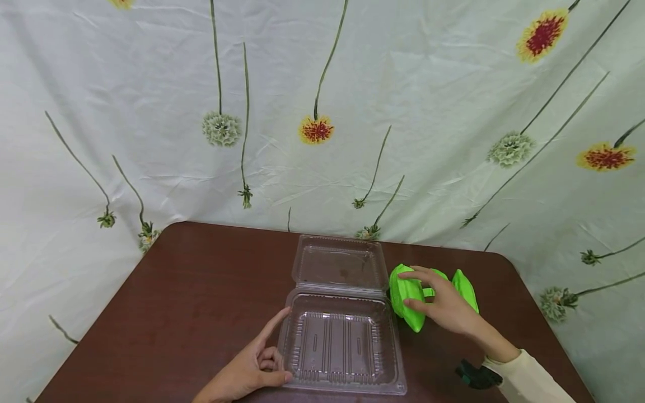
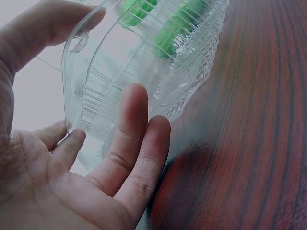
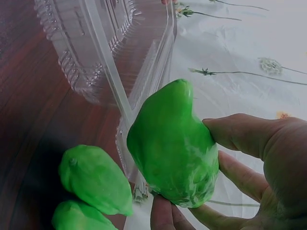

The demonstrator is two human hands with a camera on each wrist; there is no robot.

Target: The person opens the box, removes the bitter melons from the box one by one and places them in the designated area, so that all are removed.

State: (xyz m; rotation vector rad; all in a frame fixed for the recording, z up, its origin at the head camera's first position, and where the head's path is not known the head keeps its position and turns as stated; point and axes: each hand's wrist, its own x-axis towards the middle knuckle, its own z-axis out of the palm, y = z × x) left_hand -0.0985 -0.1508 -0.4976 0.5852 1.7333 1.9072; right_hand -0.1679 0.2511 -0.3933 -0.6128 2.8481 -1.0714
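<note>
A clear plastic clamshell container (image 1: 347,386) lies unfolded on the table, its hinged lid (image 1: 342,266) laid back toward the far side. My left hand (image 1: 249,364) holds the left rim of its base with thumb and index finger, the other fingers bent beneath. Just right of the container, my right hand (image 1: 445,302) grips a bright green, fruit-shaped piece (image 3: 170,143) between thumb and fingertips. That green piece (image 1: 405,296) is close to the container's right rim. More green fruit-shaped pieces (image 3: 96,179) lie behind and below the right hand, partly hidden by it in the head view.
A dark red-brown wood-grain table (image 1: 176,313) carries everything. Behind it hangs a white cloth (image 1: 282,168) printed with flowers. A dark band (image 1: 476,375) sits at the right wrist beside the pale sleeve (image 1: 529,380).
</note>
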